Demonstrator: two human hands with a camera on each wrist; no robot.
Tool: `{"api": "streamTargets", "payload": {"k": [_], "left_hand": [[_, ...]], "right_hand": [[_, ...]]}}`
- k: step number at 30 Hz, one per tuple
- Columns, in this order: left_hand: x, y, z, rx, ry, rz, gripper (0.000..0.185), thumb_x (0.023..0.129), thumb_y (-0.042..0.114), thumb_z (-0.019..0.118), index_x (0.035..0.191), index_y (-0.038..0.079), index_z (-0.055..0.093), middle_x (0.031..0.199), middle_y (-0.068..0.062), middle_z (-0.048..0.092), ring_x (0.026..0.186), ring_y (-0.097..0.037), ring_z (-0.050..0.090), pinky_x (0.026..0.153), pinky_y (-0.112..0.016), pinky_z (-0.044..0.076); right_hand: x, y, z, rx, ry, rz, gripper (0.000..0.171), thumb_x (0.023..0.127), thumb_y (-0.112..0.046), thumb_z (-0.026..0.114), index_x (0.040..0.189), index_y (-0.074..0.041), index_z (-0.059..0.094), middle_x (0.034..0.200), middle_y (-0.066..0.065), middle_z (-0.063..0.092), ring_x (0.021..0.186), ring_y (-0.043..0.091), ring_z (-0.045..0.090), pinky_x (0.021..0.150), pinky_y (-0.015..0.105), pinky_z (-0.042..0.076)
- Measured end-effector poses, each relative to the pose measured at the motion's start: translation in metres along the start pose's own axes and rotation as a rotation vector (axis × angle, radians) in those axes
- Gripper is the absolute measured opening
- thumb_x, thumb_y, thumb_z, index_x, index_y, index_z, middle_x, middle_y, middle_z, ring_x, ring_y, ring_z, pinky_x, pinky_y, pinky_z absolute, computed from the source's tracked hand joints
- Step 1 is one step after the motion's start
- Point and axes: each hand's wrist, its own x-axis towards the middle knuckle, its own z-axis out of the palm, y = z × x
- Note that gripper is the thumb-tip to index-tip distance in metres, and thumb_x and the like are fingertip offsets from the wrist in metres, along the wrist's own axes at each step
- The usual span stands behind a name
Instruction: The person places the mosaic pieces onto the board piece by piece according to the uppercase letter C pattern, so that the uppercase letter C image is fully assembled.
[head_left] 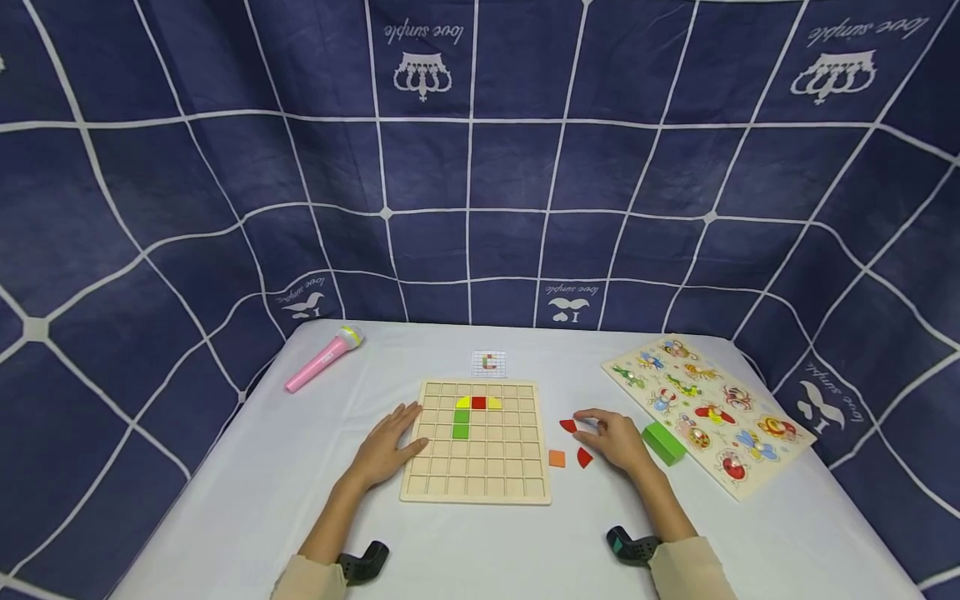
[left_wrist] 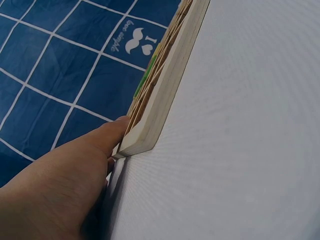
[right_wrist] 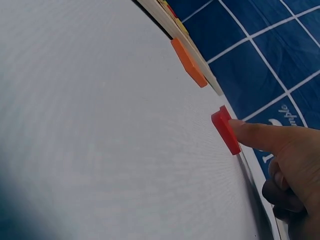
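My left hand (head_left: 385, 446) rests at the left edge of the wooden grid board (head_left: 504, 479), its thumb over the rim. On the board sit a red square (head_left: 478, 403), two yellow rounded pieces (head_left: 494, 403) at its sides, and two green squares (head_left: 461, 431) below the left one. Right of the board, my right hand (head_left: 618, 437) reaches its thumb and index finger to a red quarter-round piece (head_left: 567, 425) lying on the table. Just below the thumb lies another red quarter-round piece (head_left: 584, 457); in the right wrist view the thumb (right_wrist: 250, 132) overlaps red.
An orange square (head_left: 557, 458) lies beside the board's right edge. Behind the board is a small pattern card (head_left: 489, 363). A green block (head_left: 663, 443) and an insect puzzle board (head_left: 757, 479) lie to the right. A pink toy microphone (head_left: 318, 367) is at the back left.
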Motion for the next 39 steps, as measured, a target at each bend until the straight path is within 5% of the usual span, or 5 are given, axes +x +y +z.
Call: {"api": "streamTargets", "payload": {"k": [14,23,29,34,39], "left_hand": [[0.000,0.000,0.000,-0.004,-0.046,-0.028,0.067,0.089,0.043,0.057,0.141,0.007,0.037,0.147,-0.008,0.032,0.138,-0.028,0.019,0.111,-0.044,0.014],[0.000,0.000,-0.001,-0.007,-0.051,-0.028,0.067,0.089,0.043,0.057,0.141,0.007,0.037,0.147,-0.009,0.032,0.138,-0.028,0.020,0.112,-0.044,0.013],[0.000,0.000,-0.002,-0.005,-0.048,-0.023,0.067,0.089,0.043,0.057,0.141,0.006,0.037,0.146,-0.009,0.032,0.137,-0.029,0.020,0.111,-0.045,0.014],[0.000,-0.001,-0.003,-0.001,-0.047,-0.026,0.067,0.089,0.043,0.057,0.141,0.006,0.037,0.147,-0.009,0.032,0.138,-0.029,0.019,0.111,-0.045,0.014],[0.001,-0.001,-0.003,-0.010,-0.051,-0.023,0.067,0.089,0.043,0.057,0.142,0.007,0.036,0.147,-0.009,0.032,0.138,-0.028,0.018,0.111,-0.044,0.013]], "right_hand": [[-0.002,-0.006,0.003,0.019,0.027,0.025,0.028,0.075,-0.029,0.077,0.098,-0.014,0.071,0.048,-0.005,0.037,0.043,0.009,0.031,0.041,0.023,0.025],[0.001,-0.040,0.009,0.019,0.097,-0.068,0.027,0.076,-0.033,0.076,0.097,-0.017,0.070,0.045,-0.007,0.031,0.040,0.006,0.024,0.038,0.022,0.023],[0.005,-0.071,0.026,0.021,0.143,-0.161,0.028,0.073,-0.033,0.078,0.095,-0.017,0.071,0.044,-0.011,0.028,0.040,0.003,0.021,0.059,0.030,0.036],[0.007,-0.095,0.044,0.057,0.123,-0.201,0.028,0.074,-0.032,0.077,0.096,-0.016,0.070,0.044,-0.012,0.028,0.040,0.003,0.023,0.090,0.055,0.040],[0.008,-0.115,0.063,0.061,0.086,-0.244,0.027,0.075,-0.033,0.076,0.096,-0.016,0.070,0.043,-0.013,0.028,0.042,0.003,0.023,0.086,0.055,0.043]]}}
